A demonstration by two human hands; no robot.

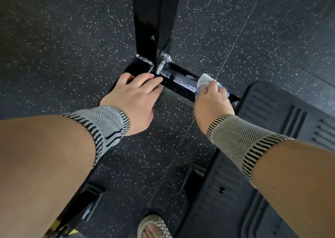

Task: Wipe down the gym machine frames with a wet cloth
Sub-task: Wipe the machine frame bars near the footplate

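- Right hand point(211, 96) has its fingers curled round a bunched-up cloth point(204, 80), pressing it onto the top of the low bar point(181, 80) of the black frame. So the cloth sits on that bar, a bit right of the bolted joint.
- Left hand point(136, 94) holds nothing. Its fingers are laid fairly straight over the bar just left of the joint, and the fingertips touch the metal near the post point(154, 20).
- The bar between joint and cloth looks shiny and streaky.
- Hard to see: most of the cloth is under the right fingers, so only a white-and-blue lump pokes out. The post runs out of the top of the shot. The bar's right end goes behind a ribbed black plate point(272, 147).
- Hardware at the joint is a bit blurry. I can make out one silver bolt point(165, 57) with a washer, and not much else.
- Count: two hands, two knit wrist sleeves (grey-black on the left point(107, 123), tan-black on the right point(241, 141)), one cloth, and one sandalled foot point(154, 227) cut off at the bottom edge.
- Speckled rubber floor point(63, 47) all round.
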